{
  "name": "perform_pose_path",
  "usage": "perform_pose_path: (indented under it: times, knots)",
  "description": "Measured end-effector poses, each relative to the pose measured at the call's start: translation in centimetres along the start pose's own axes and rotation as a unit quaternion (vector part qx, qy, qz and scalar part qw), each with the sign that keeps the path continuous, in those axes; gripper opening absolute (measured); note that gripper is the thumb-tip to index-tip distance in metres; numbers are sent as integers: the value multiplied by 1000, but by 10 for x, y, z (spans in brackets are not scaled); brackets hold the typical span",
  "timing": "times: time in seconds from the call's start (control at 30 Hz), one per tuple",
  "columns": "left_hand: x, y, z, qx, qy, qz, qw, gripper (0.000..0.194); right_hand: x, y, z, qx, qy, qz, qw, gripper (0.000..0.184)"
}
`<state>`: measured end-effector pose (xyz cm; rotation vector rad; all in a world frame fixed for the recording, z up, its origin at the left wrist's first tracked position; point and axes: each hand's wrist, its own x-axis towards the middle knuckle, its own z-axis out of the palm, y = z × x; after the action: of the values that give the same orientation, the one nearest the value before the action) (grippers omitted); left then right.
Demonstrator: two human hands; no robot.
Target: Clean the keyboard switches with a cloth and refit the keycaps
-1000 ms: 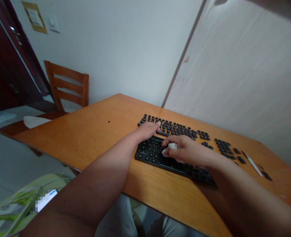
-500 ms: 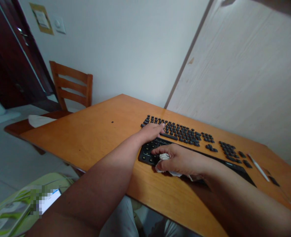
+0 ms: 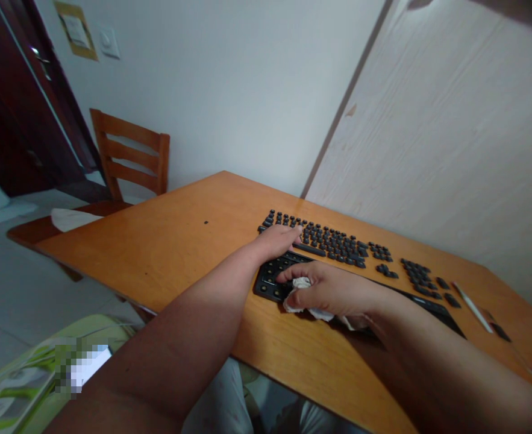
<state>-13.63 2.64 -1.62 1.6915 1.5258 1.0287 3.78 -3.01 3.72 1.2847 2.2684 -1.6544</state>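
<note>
A black keyboard base with its keys taken off lies near the table's front edge. My right hand presses a crumpled white tissue onto its left part, fingers closed round the tissue. Along the base's far left edge rests my left hand, its fingers bent and partly hidden; it appears to grip that edge. Just beyond it, loose black keycaps are laid out in rows, with a long space bar in front. My right forearm covers much of the base.
On the orange wooden table sits one small dark piece. A white pen-like stick and a dark-handled wire tool lie at the right. A wooden chair stands far left; a green stool holds a lit phone.
Both hands keep nearly the same places. The right hand and tissue have shifted very slightly over the base; the keycaps have not moved.
</note>
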Motion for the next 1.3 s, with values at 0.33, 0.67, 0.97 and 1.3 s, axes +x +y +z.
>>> perform_pose_path:
  times: [0.33,0.67,0.97,1.3]
  knots:
    - [1,-2,1,-5,-2,5,1000,58,2,2,-1,20,6,-8,1000,45]
    - [-1,0,1,-12,2,1,1000,57,1,2,-2,37,-3,-13,999,45]
    - [0,0,1,-10,1,-2,1000,57,-2,3,-1,31,2,-20,999,44]
    - [0,1,1,-3,4,-5,1000,55,-8,4,3,7,-27,-14,999,44]
